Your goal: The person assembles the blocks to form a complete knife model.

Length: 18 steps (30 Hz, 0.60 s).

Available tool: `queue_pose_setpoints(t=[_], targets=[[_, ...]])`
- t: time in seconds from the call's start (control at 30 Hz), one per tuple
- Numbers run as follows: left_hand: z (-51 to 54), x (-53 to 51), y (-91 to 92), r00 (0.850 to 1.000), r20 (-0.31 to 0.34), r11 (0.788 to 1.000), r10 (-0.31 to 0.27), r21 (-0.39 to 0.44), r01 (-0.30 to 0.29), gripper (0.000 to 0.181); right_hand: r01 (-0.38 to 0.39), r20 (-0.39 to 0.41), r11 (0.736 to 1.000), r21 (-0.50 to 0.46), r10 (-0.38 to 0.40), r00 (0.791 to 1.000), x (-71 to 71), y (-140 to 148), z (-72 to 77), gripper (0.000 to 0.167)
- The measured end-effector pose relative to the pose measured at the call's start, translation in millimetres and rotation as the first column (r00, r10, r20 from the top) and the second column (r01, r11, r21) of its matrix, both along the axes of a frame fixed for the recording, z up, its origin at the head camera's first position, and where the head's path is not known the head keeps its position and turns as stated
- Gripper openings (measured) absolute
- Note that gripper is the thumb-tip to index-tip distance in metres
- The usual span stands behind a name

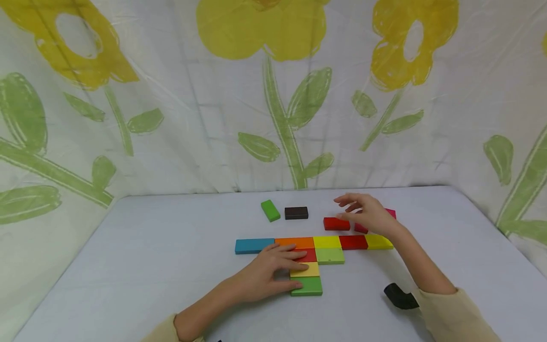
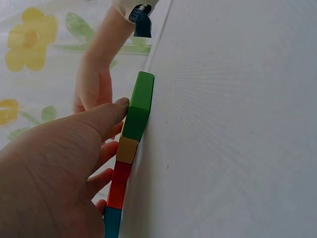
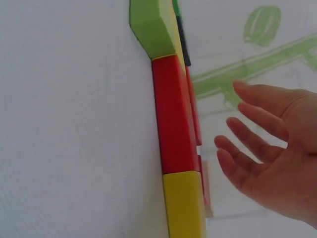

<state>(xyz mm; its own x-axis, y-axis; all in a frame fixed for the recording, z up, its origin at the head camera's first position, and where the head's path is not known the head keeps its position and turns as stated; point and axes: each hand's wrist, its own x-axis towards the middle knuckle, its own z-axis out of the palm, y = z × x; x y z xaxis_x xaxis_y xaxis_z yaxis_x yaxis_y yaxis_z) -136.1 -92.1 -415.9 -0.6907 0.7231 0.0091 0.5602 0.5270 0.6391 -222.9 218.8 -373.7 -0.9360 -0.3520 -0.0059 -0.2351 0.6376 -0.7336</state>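
Observation:
Flat colored blocks lie joined on the white table. A far row runs from a blue block [image 1: 254, 246] through orange [image 1: 295, 242], yellow and red blocks to a yellow block [image 1: 380, 242]. Nearer lie a light green block [image 1: 330, 256], a red block, a pale yellow block [image 1: 312, 270] and a green block [image 1: 312, 286]. My left hand [image 1: 269, 270] rests on the left side of this group, fingers extended over it, thumb touching the green block. My right hand [image 1: 367, 213] hovers, fingers loosely bent and holding nothing, near a loose red block [image 1: 335, 223].
Behind the row lie a loose green block [image 1: 270, 210], a dark brown block [image 1: 296, 213] and a crimson block [image 1: 361, 228]. A pink block [image 1: 391, 213] is partly hidden behind my right hand. A black curved piece [image 1: 400, 297] shows beside the right sleeve. A flowered curtain [image 1: 188, 142] hangs behind.

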Motion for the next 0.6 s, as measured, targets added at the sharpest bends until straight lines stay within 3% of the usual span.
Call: queue_pose_setpoints(t=[0.3,0.6], targets=[[-1.0,-0.4,-0.2,1.0,0.0,1.0,0.002,0.002,-0.002,0.045,-0.038,0.013,0.999,-0.022,0.038,0.999,-4.8,3.1,-17.7,0.043],[-0.8,-0.3,0.1,1.0,-0.001,1.0,0.004,-0.011,-0.004,0.045,-0.059,0.039,0.998,0.003,0.059,0.998,-6.0,3.7,-24.1,0.042]])
